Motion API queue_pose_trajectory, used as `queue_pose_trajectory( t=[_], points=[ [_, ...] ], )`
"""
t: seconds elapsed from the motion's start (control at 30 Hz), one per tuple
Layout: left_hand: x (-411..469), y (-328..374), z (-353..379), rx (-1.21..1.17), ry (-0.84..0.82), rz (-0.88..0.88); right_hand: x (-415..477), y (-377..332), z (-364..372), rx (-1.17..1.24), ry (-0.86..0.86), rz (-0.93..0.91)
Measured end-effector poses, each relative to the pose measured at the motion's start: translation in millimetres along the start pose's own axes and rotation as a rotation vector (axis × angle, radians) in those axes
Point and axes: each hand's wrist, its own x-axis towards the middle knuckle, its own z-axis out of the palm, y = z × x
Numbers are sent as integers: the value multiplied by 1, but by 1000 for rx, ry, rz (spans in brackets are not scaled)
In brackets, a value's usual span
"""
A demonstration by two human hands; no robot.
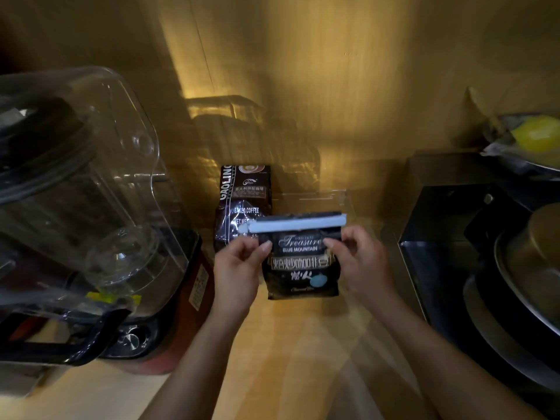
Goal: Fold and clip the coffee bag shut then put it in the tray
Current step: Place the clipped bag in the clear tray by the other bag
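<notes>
A black coffee bag (303, 268) with "Treasure Blue Mountain" lettering stands upright on the wooden counter at centre. A long white clip (294, 223) runs across its folded top. My left hand (239, 265) pinches the bag's upper left side just below the clip. My right hand (360, 259) pinches the upper right side. Behind the bag sits a clear plastic tray (342, 198), its walls faint against the wall. A second dark coffee bag (244, 201) stands in the tray's left part.
A large blender with a clear cover (81, 189) and red base fills the left. A black box-like stand (448, 225) and stacked metal pans (527, 286) crowd the right. A bowl with something yellow (539, 134) sits at the far right. A wooden wall lies behind.
</notes>
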Motion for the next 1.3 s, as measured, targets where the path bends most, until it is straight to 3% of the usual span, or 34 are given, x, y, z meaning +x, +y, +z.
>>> queue_pose_trajectory(
  t=[0.2, 0.37, 0.57, 0.73, 0.83, 1.3],
  points=[
    [46, 49, 16, 20, 13, 109, 52, -24, -14, 62, 67, -51],
    [79, 41, 31, 70, 16, 33, 80, -13, -6, 29, 59, -12],
    [78, 2, 43, 289, -55, -142, 76, 34, 11, 26, -104, 168],
    [61, -6, 54, 580, -119, -65, 62, 54, 17, -150, -194, 105],
    [51, -6, 65, 543, -49, -103, 55, 62, 22, -208, -184, -11],
    [90, -6, 107, 440, 53, -292, 102, 69, 33, -299, -137, 31]
  ],
)
